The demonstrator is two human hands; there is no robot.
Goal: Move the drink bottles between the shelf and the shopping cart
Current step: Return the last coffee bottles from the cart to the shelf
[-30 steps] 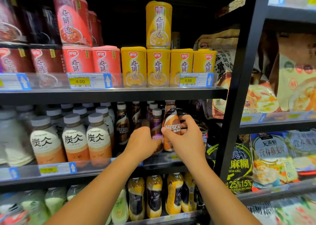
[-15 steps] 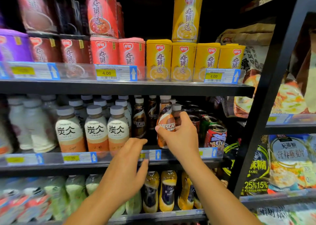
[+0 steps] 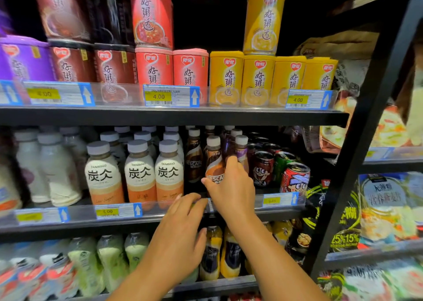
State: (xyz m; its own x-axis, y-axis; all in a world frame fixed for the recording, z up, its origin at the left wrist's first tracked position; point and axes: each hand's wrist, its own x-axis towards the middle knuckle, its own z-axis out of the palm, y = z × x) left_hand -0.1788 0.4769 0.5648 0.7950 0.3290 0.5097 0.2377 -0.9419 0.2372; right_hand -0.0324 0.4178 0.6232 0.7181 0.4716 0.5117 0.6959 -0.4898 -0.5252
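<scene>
My right hand [image 3: 231, 192] grips an orange-and-brown Nescafe bottle [image 3: 214, 163] with a white cap, standing upright at the front of the middle shelf [image 3: 148, 218]. Its thumb lies across the label and its fingers wrap round the right side. A darker Nescafe bottle [image 3: 194, 161] stands just left of it, and a purple-labelled one [image 3: 241, 149] sits behind my fingers. My left hand [image 3: 180, 227] hangs below the shelf edge with fingers relaxed, fingertips near the price rail, holding nothing. The shopping cart is out of view.
Three Tanbing latte bottles [image 3: 139, 174] stand left of the Nescafe row, cartoon-printed cans [image 3: 295, 179] to the right. Porridge cups [image 3: 258, 78] fill the shelf above. Juice bottles [image 3: 211, 255] line the shelf below. A black upright post [image 3: 357, 163] bounds the bay on the right.
My left hand let go of the purple bottle and dropped below the shelf edge. My right hand kept its grip on the orange Nescafe bottle. The view shifted left.
</scene>
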